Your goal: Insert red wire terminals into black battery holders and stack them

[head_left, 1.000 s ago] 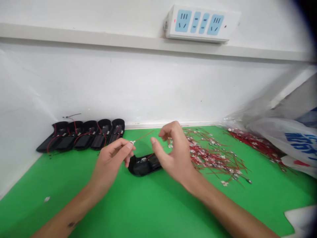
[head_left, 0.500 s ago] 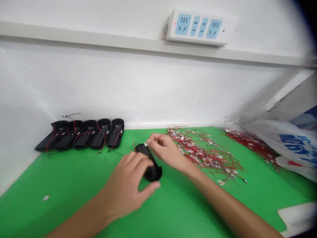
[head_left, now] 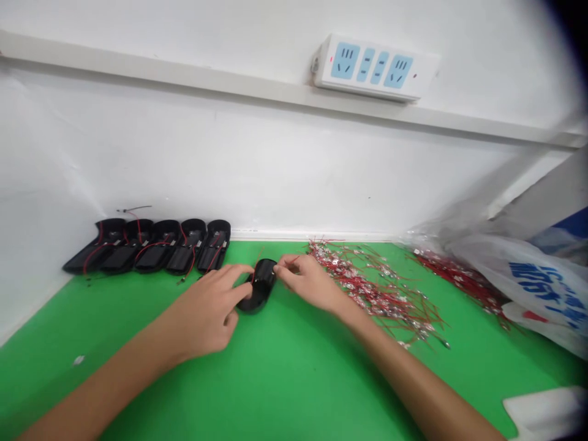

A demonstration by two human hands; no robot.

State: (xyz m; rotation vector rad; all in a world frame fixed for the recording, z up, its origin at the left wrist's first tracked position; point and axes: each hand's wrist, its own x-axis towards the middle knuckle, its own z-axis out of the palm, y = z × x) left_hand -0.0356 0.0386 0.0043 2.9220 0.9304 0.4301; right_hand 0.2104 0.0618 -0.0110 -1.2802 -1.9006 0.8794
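A black plastic shell (head_left: 265, 277) rests on the green tabletop with its hollow side up, a thin red wire at its far left edge. My left hand (head_left: 206, 315) holds the shell from the left, its fingertips on the near part and covering some of it. At the shell's right edge, my right hand (head_left: 310, 282) pinches a red wire with a small metal tab; the tab is mostly hidden by the fingertips. Just right of that hand spreads a loose pile of red wires with metal tabs (head_left: 362, 285).
Several black shells with wires (head_left: 154, 260) stand in a row against the wall at left. A plastic bag (head_left: 533, 275) lies over more red wires (head_left: 463, 278) at right. A power strip (head_left: 372, 70) is fixed above. A small white scrap (head_left: 79, 360) lies at left.
The shell has turned and shifted left, its near end now pointing toward the lower left. My left hand has moved left and closed onto it. The right hand stays at its edge.
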